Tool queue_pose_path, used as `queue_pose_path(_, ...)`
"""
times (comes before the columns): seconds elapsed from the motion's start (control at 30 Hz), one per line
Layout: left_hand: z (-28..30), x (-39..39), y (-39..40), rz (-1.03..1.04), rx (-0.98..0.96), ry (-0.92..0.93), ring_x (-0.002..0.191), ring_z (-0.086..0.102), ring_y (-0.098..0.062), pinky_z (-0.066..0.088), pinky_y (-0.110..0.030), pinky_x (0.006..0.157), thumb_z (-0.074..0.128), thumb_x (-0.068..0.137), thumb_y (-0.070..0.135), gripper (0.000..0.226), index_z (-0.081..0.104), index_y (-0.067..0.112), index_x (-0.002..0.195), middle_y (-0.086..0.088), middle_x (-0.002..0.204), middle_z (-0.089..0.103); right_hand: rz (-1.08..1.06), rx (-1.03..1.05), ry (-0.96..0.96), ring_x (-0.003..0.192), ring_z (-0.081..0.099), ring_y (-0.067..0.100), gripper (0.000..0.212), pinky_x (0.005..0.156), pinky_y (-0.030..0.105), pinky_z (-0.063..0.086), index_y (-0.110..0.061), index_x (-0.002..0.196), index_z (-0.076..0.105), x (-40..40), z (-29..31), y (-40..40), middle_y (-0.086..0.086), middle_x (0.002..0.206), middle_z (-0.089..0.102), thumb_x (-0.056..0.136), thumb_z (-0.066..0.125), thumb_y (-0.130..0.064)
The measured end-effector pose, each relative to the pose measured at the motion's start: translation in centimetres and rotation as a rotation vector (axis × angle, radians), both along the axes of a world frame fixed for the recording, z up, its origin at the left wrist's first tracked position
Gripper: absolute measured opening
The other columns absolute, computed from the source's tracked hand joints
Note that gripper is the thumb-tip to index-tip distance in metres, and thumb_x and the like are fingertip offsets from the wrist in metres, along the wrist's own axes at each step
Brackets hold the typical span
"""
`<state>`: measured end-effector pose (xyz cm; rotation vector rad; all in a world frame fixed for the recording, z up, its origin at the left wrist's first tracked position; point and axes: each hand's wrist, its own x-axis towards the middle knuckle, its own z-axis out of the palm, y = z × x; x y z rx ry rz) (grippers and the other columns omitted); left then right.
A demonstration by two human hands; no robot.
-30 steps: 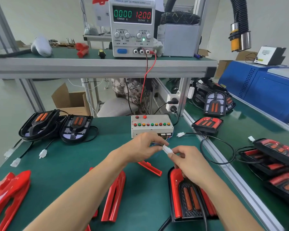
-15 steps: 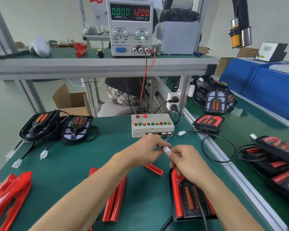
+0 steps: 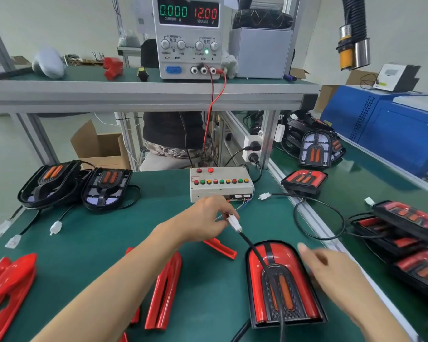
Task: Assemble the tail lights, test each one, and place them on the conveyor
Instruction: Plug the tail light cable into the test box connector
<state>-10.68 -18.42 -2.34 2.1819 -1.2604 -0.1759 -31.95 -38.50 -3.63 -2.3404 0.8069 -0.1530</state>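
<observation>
1. One tail light [image 3: 279,282] lies on the desk [image 3: 89,243]; left hand [image 3: 205,218] pinches its mated connector [image 3: 234,223].
2. Right hand [image 3: 331,270], blurred, appears open and empty.
3. Risk: tugging the cable [image 3: 251,248] could unseat the plug, falsifying the test.

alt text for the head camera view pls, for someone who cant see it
At a green workbench, a person's left hand pinches a white plastic connector whose black cable runs to a red and black tail light lying in front of them. The right hand, blurred, hovers open beside it. Behind sit a beige button-covered test box and a power supply reading 12.00 volts.
</observation>
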Motion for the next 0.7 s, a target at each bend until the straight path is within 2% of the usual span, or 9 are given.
queue_pose_path(0.07, -0.2, 0.6, 0.2, 0.005, 0.058, -0.039, 0.099, 0.06, -0.017, 0.045, -0.038, 0.097, 0.062, 0.089, 0.009, 0.029, 0.078, 0.024, 0.107, 0.0, 0.099, 0.067, 0.018, 0.103, 0.108, 0.063, 0.067, 0.001, 0.064, 0.051, 0.013, 0.044, -0.025, 0.081, 0.067, -1.8, -1.4, 0.5, -0.01, 0.07, 0.071, 0.078, 0.035, -0.08)
queue_pose_path(0.13, -0.5, 0.8, 0.2, 0.007, 0.16, -0.106, 0.101, 0.055, -0.018, 0.039, -0.042, 0.102, 0.06, 0.091, 0.011, 0.031, 0.076, 0.028, 0.111, 0.0, 0.098, 0.065, -0.005, 0.314, 0.121, 0.058, 0.073, 0.015, 0.062, 0.051, 0.019, 0.051, -0.019, 0.085, 0.07, -2.7, -2.0, 1.0, -0.001, 0.068, 0.076, 0.081, 0.046, -0.076)
queue_pose_path(0.2, -0.9, 0.9, 0.3, 0.01, 0.265, -0.173, 0.104, 0.051, -0.019, 0.034, -0.044, 0.106, 0.056, 0.09, 0.011, 0.037, 0.075, 0.032, 0.113, 0.001, 0.098, 0.062, 0.023, 0.488, 0.115, 0.069, 0.077, 0.022, 0.061, 0.068, 0.032, 0.059, -0.016, 0.09, 0.078, -3.1, -2.3, 1.1, 0.002, 0.078, 0.079, 0.078, 0.057, -0.073)
queue_pose_path(0.3, -1.7, 0.8, 0.4, 0.008, 0.368, -0.267, 0.112, 0.047, -0.022, 0.028, -0.047, 0.112, 0.053, 0.092, 0.014, 0.042, 0.071, 0.033, 0.124, -0.001, 0.102, 0.056, 0.089, 0.581, 0.061, 0.088, 0.077, 0.014, 0.051, 0.096, 0.035, 0.055, -0.019, 0.096, 0.082, -3.5, -2.4, 1.3, -0.001, 0.091, 0.081, 0.072, 0.064, -0.06)
queue_pose_path(0.33, -2.0, 0.8, 0.3, 0.0, 0.397, -0.308, 0.114, 0.046, -0.023, 0.027, -0.048, 0.112, 0.052, 0.093, 0.016, 0.042, 0.069, 0.034, 0.127, -0.001, 0.102, 0.054, 0.079, 0.633, 0.034, 0.087, 0.078, 0.021, 0.047, 0.094, 0.039, 0.056, -0.015, 0.097, 0.082, -3.6, -2.7, 1.4, 0.005, 0.092, 0.081, 0.074, 0.067, -0.053)
queue_pose_path(0.4, -2.5, 0.7, 0.0, -0.023, 0.443, -0.378, 0.115, 0.044, -0.024, 0.024, -0.049, 0.114, 0.051, 0.094, 0.018, 0.043, 0.067, 0.035, 0.131, 0.001, 0.098, 0.046, -0.003, 0.772, -0.057, 0.069, 0.073, 0.039, 0.047, 0.069, 0.044, 0.06, -0.003, 0.098, 0.079, -3.8, -3.3, 1.3, 0.024, 0.085, 0.076, 0.073, 0.072, -0.042)
queue_pose_path(0.43, -2.7, 0.7, -0.1, -0.036, 0.461, -0.403, 0.116, 0.043, -0.025, 0.021, -0.049, 0.115, 0.052, 0.096, 0.019, 0.042, 0.065, 0.036, 0.132, 0.002, 0.098, 0.042, -0.058, 0.829, -0.109, 0.059, 0.068, 0.041, 0.049, 0.053, 0.04, 0.058, 0.003, 0.1, 0.076, -3.8, -3.7, 1.1, 0.032, 0.081, 0.072, 0.072, 0.073, -0.038)
queue_pose_path(0.5, -3.0, 0.9, -0.2, -0.063, 0.483, -0.442, 0.116, 0.041, -0.025, 0.019, -0.048, 0.114, 0.052, 0.098, 0.023, 0.039, 0.065, 0.037, 0.132, 0.002, 0.099, 0.04, -0.143, 0.875, -0.215, 0.052, 0.062, 0.038, 0.049, 0.04, 0.033, 0.052, 0.008, 0.103, 0.071, -3.4, -4.1, 0.6, 0.036, 0.077, 0.068, 0.074, 0.072, -0.032)
queue_pose_path(0.7, -3.6, 1.1, -1.1, -0.121, 0.475, -0.495, 0.115, 0.04, -0.024, 0.021, -0.047, 0.113, 0.053, 0.101, 0.024, 0.036, 0.064, 0.038, 0.133, 0.0, 0.107, 0.048, -0.202, 0.772, -0.518, 0.058, 0.065, 0.029, 0.05, 0.053, 0.035, 0.053, -0.007, 0.107, 0.071, -0.7, -4.2, -0.3, 0.021, 0.084, 0.075, 0.076, 0.069, -0.046)
